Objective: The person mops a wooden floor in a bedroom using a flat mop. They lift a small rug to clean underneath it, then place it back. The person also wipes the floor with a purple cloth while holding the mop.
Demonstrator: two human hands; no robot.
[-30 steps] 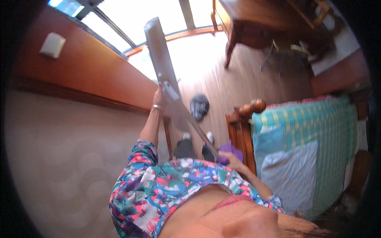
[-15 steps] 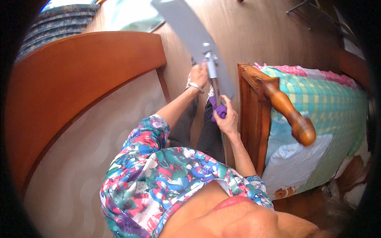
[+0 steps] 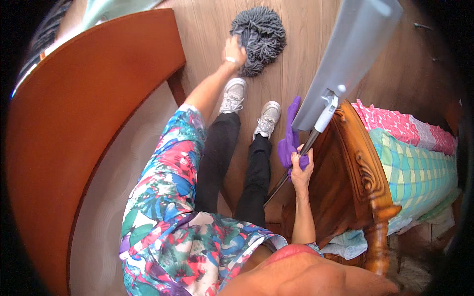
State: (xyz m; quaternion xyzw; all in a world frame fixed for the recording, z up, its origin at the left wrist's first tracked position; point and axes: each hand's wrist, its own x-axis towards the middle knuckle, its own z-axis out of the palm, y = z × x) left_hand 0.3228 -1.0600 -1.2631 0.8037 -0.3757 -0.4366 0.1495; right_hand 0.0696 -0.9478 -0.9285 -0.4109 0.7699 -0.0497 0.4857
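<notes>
Presently, left hand (image 3: 235, 52): at shaggy grey pad (image 3: 264, 42); grip cannot be told
Right hand (image 3: 301, 173): clasps metal pole (image 3: 309, 141) and purple cloth (image 3: 289, 143)

One head view looks steeply down from the person's own head, through the left of two wide fisheye cameras, facing past the floral shirt (image 3: 163, 197), very near at the lower edge, to the shoes (image 3: 267, 118) and wooden floor (image 3: 306, 59) farther below. The picture is upright, the left hand (image 3: 234, 52) lying well away from the lens toward the top and the right hand (image 3: 301, 170) right of the middle. Its wide field reaches from the brown board (image 3: 98, 89) at left to the checked bedding (image 3: 414, 163) at right, with corners rounded off in black
</notes>
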